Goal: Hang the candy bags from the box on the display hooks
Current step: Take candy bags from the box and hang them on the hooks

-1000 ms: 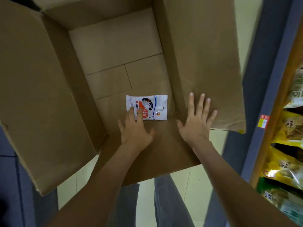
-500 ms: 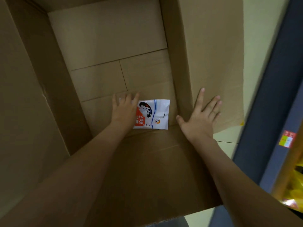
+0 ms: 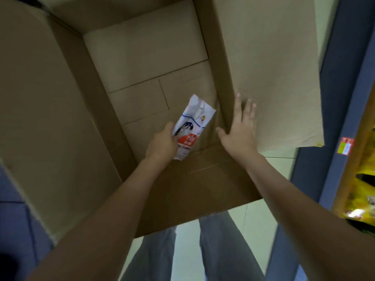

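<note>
The left hand (image 3: 162, 144) is reached down into the box (image 3: 142, 47), the forearm stretched in over the near flap (image 3: 203, 189). Its fingers are curled round the near left edge of the candy bag (image 3: 191, 122), which is gripped there. The white bag, printed with red and blue, is held tilted, its far end pointing away and to the right, over the near right corner of the box's bottom. Whether its lower end touches the cardboard cannot be told.

The right hand (image 3: 240, 130) is laid flat, with nothing held, at the near end of the right flap (image 3: 274, 67), where that flap meets the box's right wall. Its fingers are kept straight and slightly spread, and the thumb is stuck out to the left, toward the bag.

Beneath the near flap, trouser legs (image 3: 223, 250) and a pale tiled floor (image 3: 253, 226) are seen. At the right edge, yellow packets (image 3: 361, 179) are glimpsed on a shelf, with a small price label (image 3: 346, 146) beside them.
</note>
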{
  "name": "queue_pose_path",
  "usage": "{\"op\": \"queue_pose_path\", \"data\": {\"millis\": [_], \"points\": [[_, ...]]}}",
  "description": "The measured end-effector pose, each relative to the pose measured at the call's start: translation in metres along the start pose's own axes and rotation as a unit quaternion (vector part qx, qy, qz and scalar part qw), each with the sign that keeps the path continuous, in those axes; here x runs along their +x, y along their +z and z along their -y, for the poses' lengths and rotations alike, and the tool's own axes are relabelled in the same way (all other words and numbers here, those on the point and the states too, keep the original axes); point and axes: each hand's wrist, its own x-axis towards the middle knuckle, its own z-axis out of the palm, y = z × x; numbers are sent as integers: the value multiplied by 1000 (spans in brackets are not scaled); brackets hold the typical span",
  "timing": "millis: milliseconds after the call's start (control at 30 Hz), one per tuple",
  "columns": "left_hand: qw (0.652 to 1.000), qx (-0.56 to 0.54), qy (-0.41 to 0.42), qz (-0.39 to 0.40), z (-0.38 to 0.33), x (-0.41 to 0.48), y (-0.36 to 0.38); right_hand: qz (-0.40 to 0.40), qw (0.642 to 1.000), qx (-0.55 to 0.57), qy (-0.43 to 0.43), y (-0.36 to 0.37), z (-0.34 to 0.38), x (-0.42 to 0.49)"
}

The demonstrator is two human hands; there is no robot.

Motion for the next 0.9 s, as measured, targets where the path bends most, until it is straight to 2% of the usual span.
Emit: {"op": "queue_pose_path", "data": {"millis": [67,133,200,300,400,533,700,900], "points": [[984,-175,-32,-18,-10,-29,-24,42,987,156,11,-13,30,-17],[944,-326,-45,-9,-25,-64,-59,61,941,323,81,-39,66,-39],[920,-389,-47,15,-39,-102,-101,82,891,434,105,-76,102,-67],[918,-395,-11,32,-55,-162,-166,91,831,543,76,-134,147,-114],[897,-441,-1,11,-70,-232,-220,95,822,561,9,-192,195,-172],[870,-492,21,-15,-79,-329,-273,111,840,528,-50,-248,245,-261],[809,-567,92,-125,-77,-454,-316,134,854,482,-142,-296,284,-371],[787,-547,145,-244,-52,-602,-324,221,853,368,-295,-323,307,-500]]}}
